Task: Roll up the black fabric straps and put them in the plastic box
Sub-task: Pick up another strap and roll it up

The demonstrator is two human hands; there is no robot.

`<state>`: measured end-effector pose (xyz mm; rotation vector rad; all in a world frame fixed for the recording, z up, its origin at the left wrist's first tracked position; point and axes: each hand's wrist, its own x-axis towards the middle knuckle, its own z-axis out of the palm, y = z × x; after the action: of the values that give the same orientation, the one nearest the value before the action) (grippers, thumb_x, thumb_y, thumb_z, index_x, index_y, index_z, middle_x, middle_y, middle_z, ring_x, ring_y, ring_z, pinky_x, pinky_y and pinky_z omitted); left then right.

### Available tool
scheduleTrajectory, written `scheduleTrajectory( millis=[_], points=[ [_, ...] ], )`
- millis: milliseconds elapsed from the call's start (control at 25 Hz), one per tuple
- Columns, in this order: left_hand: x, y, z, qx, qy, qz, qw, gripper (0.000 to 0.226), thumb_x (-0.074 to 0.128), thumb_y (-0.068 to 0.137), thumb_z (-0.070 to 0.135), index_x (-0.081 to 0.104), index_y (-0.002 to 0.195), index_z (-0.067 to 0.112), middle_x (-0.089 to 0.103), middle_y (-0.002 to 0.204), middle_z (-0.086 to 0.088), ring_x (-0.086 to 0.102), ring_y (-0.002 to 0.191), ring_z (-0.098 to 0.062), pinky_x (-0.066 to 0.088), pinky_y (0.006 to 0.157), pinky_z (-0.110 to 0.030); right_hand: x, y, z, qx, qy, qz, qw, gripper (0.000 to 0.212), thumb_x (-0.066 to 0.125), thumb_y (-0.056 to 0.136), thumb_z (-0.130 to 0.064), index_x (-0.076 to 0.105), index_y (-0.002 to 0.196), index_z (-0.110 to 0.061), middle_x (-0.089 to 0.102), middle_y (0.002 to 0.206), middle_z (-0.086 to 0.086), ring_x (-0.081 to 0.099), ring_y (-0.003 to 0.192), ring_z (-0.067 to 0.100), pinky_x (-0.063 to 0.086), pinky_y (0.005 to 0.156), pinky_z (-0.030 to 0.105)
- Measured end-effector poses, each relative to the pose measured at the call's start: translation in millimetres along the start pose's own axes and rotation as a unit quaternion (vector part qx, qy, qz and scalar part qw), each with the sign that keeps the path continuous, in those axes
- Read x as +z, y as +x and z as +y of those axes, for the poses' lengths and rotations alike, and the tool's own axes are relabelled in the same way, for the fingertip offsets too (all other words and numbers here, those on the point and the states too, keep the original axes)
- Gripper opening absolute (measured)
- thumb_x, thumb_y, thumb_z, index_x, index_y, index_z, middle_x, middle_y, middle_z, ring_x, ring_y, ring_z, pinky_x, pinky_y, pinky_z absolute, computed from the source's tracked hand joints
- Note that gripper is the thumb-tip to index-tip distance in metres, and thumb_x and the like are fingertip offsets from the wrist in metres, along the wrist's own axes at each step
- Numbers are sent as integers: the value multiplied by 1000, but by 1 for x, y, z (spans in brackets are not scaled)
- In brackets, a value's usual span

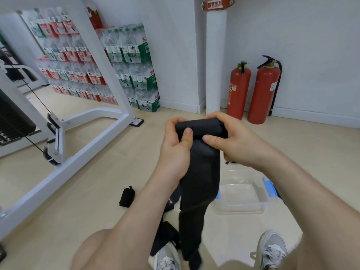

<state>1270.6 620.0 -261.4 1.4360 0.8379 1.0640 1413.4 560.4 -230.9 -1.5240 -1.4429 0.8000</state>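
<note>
A finished black roll (pixel 127 196) lies on the floor left of centre, well apart from the plastic box. At frame centre the left hand (pixel 175 149) and right hand (pixel 235 141) each grip one end of the rolled top of a wide, matte black strap (pixel 200 176), thumbs pressed on the roll, while the unrolled length hangs straight down. The strap's lower end is blurred and cut off at the bottom edge, and it hides the left side of the clear plastic box (pixel 253 209) at lower right.
</note>
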Motion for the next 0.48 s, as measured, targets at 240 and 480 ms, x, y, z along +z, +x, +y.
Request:
scheduleTrajectory(
  millis=[240, 480],
  points=[
    [6, -8, -1, 4, 34, -35, 999, 18, 41, 104, 27, 41, 122, 29, 60, 109, 5, 62, 87, 0, 51, 70, -14, 1, 1, 3, 38, 53, -6, 998, 18, 56, 99, -12, 54, 116, -15, 53, 77, 2, 45, 43, 0, 35, 38, 19],
    [-17, 6, 12, 59, 50, -76, 994, 28, 56, 95, -2, 63, 104, 24, 68, 101, -5, 65, 89, -13, 55, 77, -26, -8, -2, 2, 20, 53, -7, 998, 16, 68, 92, -19, 65, 107, -16, 58, 61, -11, 46, 40, 2, 37, 38, 21]
  ],
)
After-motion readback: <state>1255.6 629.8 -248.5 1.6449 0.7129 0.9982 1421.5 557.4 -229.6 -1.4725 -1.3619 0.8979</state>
